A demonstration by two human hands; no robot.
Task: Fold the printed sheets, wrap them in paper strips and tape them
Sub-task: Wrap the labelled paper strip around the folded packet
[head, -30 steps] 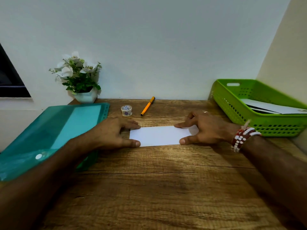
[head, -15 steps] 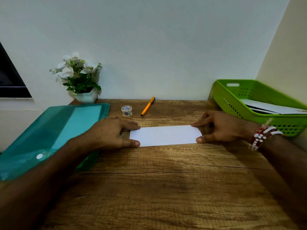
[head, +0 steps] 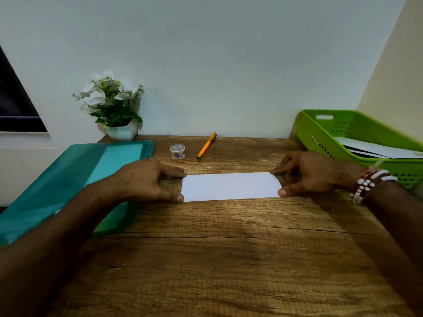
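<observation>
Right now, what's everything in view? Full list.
desk: 1, brown wood, under everything
folded sheet: 1, white, flat at desk centre
tape roll: 1, patterned, behind the sheet
pen: 1, orange, right of the tape roll
folder: 1, teal, desk's left side
flower pot: 1, white, back left corner
basket: 1, green, right side
papers: at least 2, white, in the basket
bracelets: several, red and white, right wrist
left hand: 1, touches sheet's left end
right hand: 1, touches sheet's right end

White folded sheet (head: 231,186), long rectangle lying flat mid-table, small patterned tape roll (head: 177,151) upright behind it
</observation>
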